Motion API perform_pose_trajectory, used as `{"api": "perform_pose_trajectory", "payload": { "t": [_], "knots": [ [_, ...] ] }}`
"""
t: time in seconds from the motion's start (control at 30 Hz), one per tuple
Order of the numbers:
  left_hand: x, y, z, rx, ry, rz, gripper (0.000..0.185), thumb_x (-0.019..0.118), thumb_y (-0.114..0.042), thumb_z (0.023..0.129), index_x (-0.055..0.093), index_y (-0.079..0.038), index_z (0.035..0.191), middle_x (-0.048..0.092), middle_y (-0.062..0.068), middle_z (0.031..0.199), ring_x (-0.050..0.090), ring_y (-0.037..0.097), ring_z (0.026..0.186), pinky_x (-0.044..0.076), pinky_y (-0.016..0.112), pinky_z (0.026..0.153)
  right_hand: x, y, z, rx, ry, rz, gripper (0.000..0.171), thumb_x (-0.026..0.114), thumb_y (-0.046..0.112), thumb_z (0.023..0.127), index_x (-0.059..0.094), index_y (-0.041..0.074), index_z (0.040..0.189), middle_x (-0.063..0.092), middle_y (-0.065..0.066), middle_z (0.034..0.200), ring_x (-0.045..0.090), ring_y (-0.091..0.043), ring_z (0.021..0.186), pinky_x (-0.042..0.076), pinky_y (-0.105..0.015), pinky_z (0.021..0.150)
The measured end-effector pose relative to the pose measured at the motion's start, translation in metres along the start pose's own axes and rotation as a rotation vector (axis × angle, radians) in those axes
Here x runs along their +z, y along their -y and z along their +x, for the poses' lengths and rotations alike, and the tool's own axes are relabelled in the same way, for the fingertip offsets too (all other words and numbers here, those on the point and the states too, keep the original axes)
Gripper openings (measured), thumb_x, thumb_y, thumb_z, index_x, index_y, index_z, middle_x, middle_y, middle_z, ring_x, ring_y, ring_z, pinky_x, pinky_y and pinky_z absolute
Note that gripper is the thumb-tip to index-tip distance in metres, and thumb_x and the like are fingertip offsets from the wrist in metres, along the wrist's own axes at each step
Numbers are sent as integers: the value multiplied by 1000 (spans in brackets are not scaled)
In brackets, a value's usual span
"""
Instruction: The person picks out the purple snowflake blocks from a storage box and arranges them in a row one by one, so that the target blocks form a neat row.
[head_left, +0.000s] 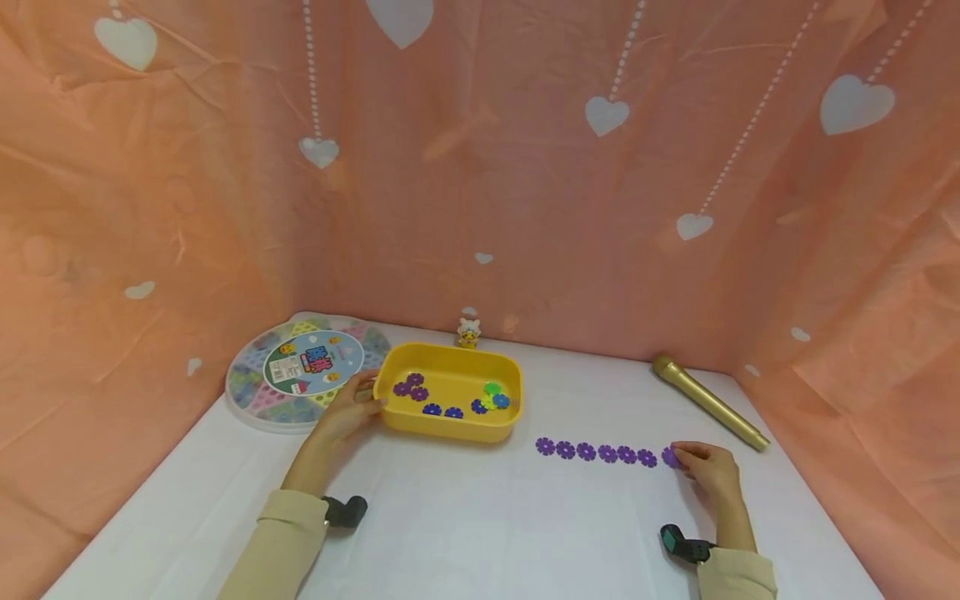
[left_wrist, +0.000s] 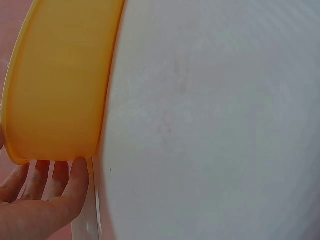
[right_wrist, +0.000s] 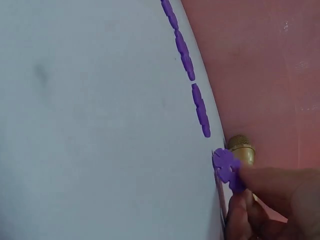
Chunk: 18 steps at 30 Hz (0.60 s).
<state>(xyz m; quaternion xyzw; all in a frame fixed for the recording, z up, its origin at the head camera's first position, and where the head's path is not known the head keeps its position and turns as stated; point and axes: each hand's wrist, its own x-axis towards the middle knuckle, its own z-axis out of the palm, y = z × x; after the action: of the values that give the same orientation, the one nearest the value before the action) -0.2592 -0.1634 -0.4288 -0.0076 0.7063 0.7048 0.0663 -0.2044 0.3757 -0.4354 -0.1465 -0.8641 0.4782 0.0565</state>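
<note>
With thumb and fingers, my right hand (head_left: 712,468) pinches a purple flower-shaped plastic disc (right_wrist: 226,166) at the right end of a row. Several matching purple discs (head_left: 587,452) lie flat in that row on the white table. On the left, my left hand (head_left: 351,412) holds the end of a yellow plastic basin (head_left: 457,428); its bent fingers (left_wrist: 59,177) press against the outer wall. Inside the basin lie purple discs (head_left: 411,387), dark blue discs (head_left: 442,411), and a small cluster of green, yellow and blue discs (head_left: 491,398).
A round board game box (head_left: 315,362) lies at the back left, beside the basin. Behind the basin stands a small white and yellow figurine (head_left: 468,333). A gold microphone (head_left: 708,402) lies beyond my right hand. Pink cloth with hearts (head_left: 480,208) encloses the table's back and sides.
</note>
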Motion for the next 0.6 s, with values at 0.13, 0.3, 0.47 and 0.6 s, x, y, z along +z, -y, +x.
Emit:
{"api": "perform_pose_trajectory", "payload": {
  "t": [0.13, 0.3, 0.47, 0.6],
  "knots": [
    [-1, -1, -1, -12, 3, 2, 62, 52, 1, 91, 21, -1, 145, 24, 25, 144, 38, 33, 123, 44, 37, 95, 2, -2, 0, -11, 13, -118, 33, 61, 12, 87, 60, -9, 113, 64, -6, 89, 50, -15, 78, 45, -22, 60],
    [-1, -2, -1, -10, 10, 0, 63, 51, 2, 91, 20, 0, 145, 23, 26, 143, 39, 32, 121, 43, 38, 97, 1, -1, 0, -20, 118, -186, 41, 67, 12, 83, 57, -5, 119, 58, -18, 105, 48, -26, 92, 41, -26, 69],
    [-1, -3, 0, -21, 1, -9, 63, 50, 2, 91, 19, -1, 146, 23, 25, 144, 37, 34, 124, 39, 43, 102, 2, 0, 0, -48, 142, -211, 35, 68, 8, 82, 60, -4, 114, 57, -13, 97, 47, -25, 86, 41, -26, 67],
    [0, -2, 0, -46, -9, -29, 63, 51, 3, 91, 21, -3, 146, 22, 24, 145, 34, 37, 127, 35, 46, 105, 1, -1, 1, -62, 138, -217, 34, 68, 8, 82, 60, -5, 113, 57, -11, 93, 47, -24, 84, 42, -25, 65]
  ]
}}
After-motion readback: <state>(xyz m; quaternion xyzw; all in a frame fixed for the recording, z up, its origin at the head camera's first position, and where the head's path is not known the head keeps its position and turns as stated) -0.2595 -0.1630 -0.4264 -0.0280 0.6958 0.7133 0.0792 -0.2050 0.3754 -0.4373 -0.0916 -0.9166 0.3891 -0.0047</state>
